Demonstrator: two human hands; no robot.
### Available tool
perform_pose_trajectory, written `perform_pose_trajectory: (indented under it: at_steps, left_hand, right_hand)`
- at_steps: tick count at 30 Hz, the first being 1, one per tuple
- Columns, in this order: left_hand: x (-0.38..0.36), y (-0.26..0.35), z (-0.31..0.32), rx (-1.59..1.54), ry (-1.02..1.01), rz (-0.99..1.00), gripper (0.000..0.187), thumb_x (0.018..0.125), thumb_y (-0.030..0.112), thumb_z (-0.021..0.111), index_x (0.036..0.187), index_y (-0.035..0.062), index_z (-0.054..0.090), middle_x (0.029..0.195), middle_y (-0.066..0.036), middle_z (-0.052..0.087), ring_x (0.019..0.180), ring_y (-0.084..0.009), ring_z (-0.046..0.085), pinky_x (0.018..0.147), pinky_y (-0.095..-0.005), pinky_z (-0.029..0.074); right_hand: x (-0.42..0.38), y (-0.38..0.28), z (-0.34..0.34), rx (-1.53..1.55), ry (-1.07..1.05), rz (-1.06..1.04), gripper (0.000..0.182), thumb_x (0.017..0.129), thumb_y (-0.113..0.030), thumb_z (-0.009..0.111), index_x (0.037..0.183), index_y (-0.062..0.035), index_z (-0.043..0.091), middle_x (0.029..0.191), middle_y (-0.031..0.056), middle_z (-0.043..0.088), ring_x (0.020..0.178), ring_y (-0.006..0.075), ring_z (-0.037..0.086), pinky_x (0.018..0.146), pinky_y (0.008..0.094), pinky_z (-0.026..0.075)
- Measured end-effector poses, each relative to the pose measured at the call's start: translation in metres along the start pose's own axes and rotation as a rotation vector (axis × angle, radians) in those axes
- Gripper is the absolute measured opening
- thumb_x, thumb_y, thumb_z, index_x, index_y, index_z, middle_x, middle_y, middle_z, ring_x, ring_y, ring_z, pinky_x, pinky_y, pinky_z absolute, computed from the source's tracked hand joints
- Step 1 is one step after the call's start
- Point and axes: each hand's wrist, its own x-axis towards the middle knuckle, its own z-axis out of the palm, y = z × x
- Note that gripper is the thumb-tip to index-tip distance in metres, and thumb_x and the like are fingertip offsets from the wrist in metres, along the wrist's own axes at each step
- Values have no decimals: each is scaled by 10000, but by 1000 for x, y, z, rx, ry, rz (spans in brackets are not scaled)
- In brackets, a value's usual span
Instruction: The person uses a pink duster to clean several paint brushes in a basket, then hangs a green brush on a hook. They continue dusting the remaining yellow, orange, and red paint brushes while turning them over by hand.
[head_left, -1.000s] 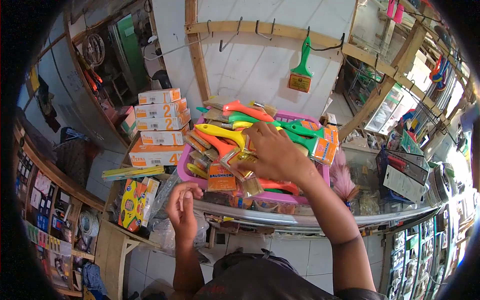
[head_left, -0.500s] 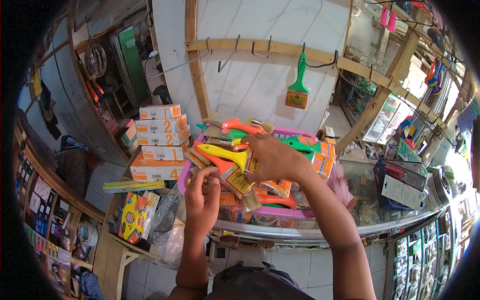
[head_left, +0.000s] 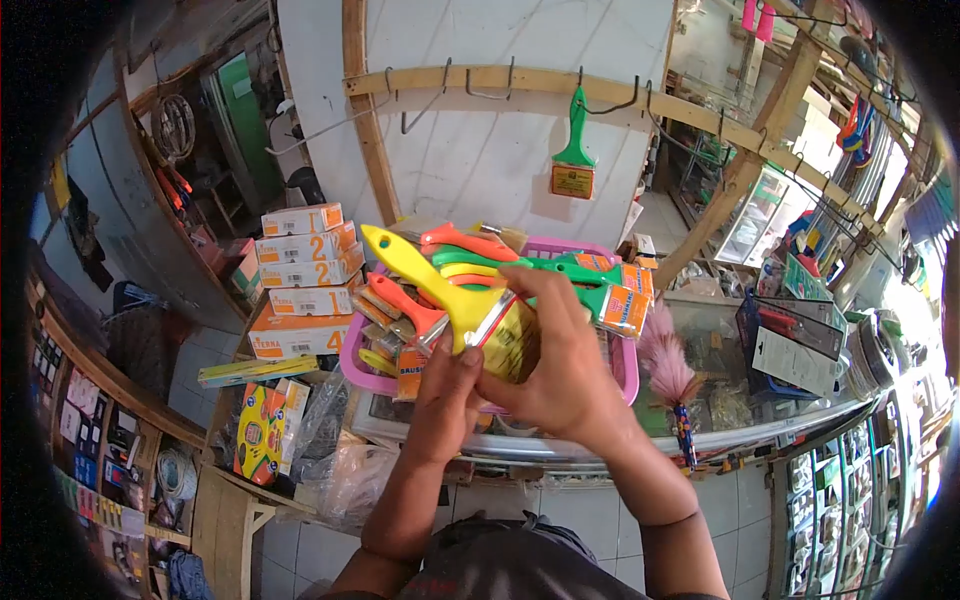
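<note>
Over the basket I hold a large yellow paintbrush, its handle tilted up to the left and its wrapped bristle end toward me. My right hand grips the bristle end, fingers along its far side. At the lower edge of the brush, the thumb and fingers of my left hand close on it. Beneath lies a pink basket heaped with paintbrushes, among them an orange-handled brush and a green-handled brush. My hands and the yellow brush hide part of the heap.
Stacked boxes stand left of the basket, on the wooden box side. A green paintbrush hangs from a hook on the wooden rail. Right of the basket are a pink feather duster and the glass counter.
The large yellow paintbrush has come up out of the heap toward me. My left hand has moved right and closed on it, while my right hand has shifted toward me with it.
</note>
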Motion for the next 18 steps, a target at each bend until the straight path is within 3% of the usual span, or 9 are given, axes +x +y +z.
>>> perform_pose_trajectory:
  at_steps: [1,4,5,7,10,12,13,16,18]
  left_hand:
    - [1,-11,4,7,51,47,577,1013,192,475,1513,30,237,1464,-143,425,1311,-270,492,1039,-453,469]
    - [-2,-15,10,-188,34,36,572,1012,183,467,1514,46,232,1435,-167,454,1281,-302,521,1019,-473,496]
    - [-2,-15,5,-183,-7,2,565,1021,174,416,1531,98,186,1461,-184,417,1318,-320,494,1028,-495,506]
    - [1,-10,7,-165,-71,35,549,1021,164,398,1523,106,183,1482,-202,396,1318,-344,492,1021,-545,499]
    - [3,-8,2,-195,-109,33,529,1017,154,388,1505,118,186,1503,-232,369,1326,-388,475,1001,-643,476]
    - [1,-9,-1,-177,-106,23,536,1016,158,394,1507,124,182,1497,-233,375,1330,-388,471,988,-663,476]
    - [1,-11,-3,-210,-119,-1,549,1011,167,422,1509,123,193,1492,-240,380,1333,-387,469,1003,-622,484]
    - [6,-19,-10,-196,-86,0,557,1005,181,450,1506,123,214,1489,-246,381,1333,-399,467,1016,-570,493]
    - [5,-17,-5,-195,-109,-14,569,999,185,468,1508,119,222,1485,-248,386,1331,-394,471,1020,-541,497]
  right_hand:
    - [-8,-2,1,-4,11,-21,805,662,-140,833,1360,-20,450,1257,204,536,1190,378,529,1034,443,421]
    - [-29,-7,-20,170,-30,-41,753,693,-100,804,1357,-24,458,1301,200,526,1254,362,501,1055,460,397]
    - [-38,-6,-37,164,-35,-12,613,740,-71,764,1298,-12,518,1288,188,558,1249,352,518,1054,451,396]
    - [-67,14,-69,-67,97,88,488,776,-62,730,1232,9,570,1224,180,606,1175,340,570,1020,418,424]
    - [-129,79,-102,-455,373,462,301,909,-98,592,1172,46,570,1076,168,651,1025,340,618,879,406,477]
    - [-185,125,-113,-768,189,773,424,892,-211,666,1215,29,533,1134,223,590,1067,393,570,905,474,460]
    - [-205,139,-111,-881,59,909,473,885,-253,684,1233,21,520,1150,241,563,1082,411,549,916,493,452]
    - [-237,173,-96,-868,33,912,524,869,-305,703,1233,19,511,1191,271,512,1124,437,507,922,504,446]
    - [-240,176,-95,-840,66,874,444,906,-255,656,1213,32,512,1067,248,557,1015,444,549,873,507,460]
